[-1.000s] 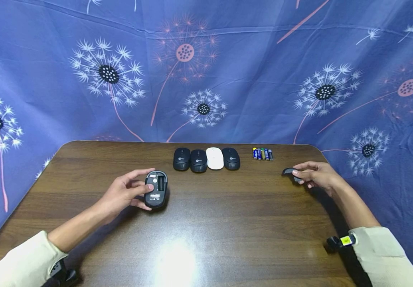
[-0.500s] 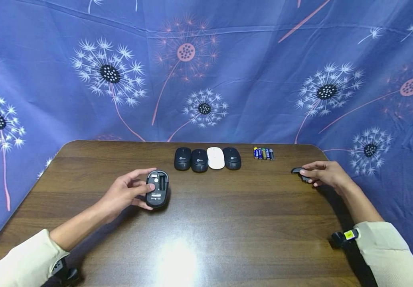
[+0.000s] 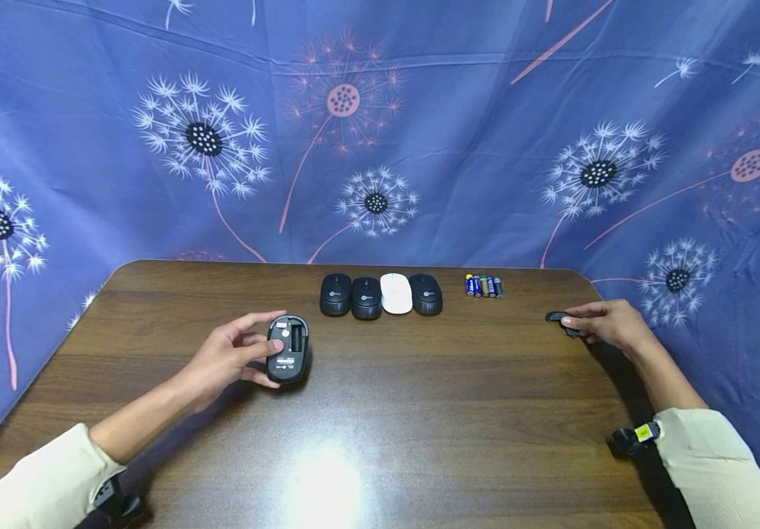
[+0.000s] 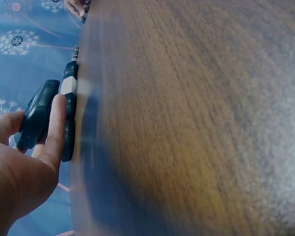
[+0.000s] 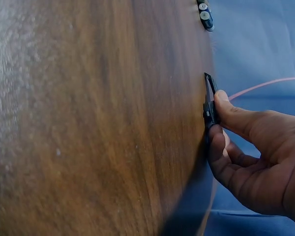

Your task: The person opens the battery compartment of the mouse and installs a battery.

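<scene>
My left hand [image 3: 228,356] grips a black computer mouse [image 3: 288,360], its underside turned up toward the head camera. An open battery slot shows in that underside, with the thumb lying beside it. In the left wrist view the mouse [image 4: 38,115] is held between thumb and fingers, raised off the table. Over at the right, my right hand [image 3: 607,325] pinches a black battery cover [image 3: 567,323] between thumb and fingers. The right wrist view shows this cover [image 5: 210,103] edge-on, close to the tabletop.
Three black mice, one of them the leftmost mouse [image 3: 335,295], and a white mouse [image 3: 396,293] stand in a row near the back of the wooden table [image 3: 432,411]. Several batteries [image 3: 484,286] lie side by side to their right. A patterned blue cloth [image 3: 472,147] hangs behind.
My right hand has moved to the right with the battery cover, which now sits lower, close to the table. The left hand and its mouse have stayed nearly still.
</scene>
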Demonstrator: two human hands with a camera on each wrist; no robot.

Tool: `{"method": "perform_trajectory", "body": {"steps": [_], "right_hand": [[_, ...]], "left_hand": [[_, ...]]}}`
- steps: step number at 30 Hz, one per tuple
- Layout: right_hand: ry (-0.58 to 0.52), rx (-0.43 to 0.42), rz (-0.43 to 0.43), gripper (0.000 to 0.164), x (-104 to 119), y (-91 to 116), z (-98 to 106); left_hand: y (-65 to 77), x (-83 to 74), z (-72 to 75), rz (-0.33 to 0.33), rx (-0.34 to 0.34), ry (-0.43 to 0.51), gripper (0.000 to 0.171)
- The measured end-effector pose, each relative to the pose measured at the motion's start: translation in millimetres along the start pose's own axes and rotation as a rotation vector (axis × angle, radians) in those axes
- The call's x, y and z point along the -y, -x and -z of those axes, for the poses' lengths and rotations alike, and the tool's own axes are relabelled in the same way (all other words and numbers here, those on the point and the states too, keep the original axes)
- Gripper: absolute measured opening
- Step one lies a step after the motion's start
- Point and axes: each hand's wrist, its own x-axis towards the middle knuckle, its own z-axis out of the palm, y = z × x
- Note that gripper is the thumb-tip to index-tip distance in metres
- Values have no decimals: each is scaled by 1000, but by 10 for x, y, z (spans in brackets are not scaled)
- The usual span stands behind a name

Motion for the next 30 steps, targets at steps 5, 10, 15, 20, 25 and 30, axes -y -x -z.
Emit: {"method": "perform_trajectory", "body": {"steps": [5,10,15,20,25,30], "right_hand": [[5,-8,-18,64,-25,-2,3],[0,-5,-3,64,-49,-8,0],[-3,-7,24,64,-68,-26,-2],[26,-47,20,68,-64,-49,-8],[55,-92,18,71,-7,-64,-22],[97,-145,46,71,70,-86,-39]], "left_hand": [[1,4,2,3,3,0,69],[10,1,-2,16,14,-3,70],[20,-1,-4,25,13,-4,71],[25,0,2,23,12,0,71],[25,-1,10,13,18,5,69],[21,-8,12,11,19,7,69]]}}
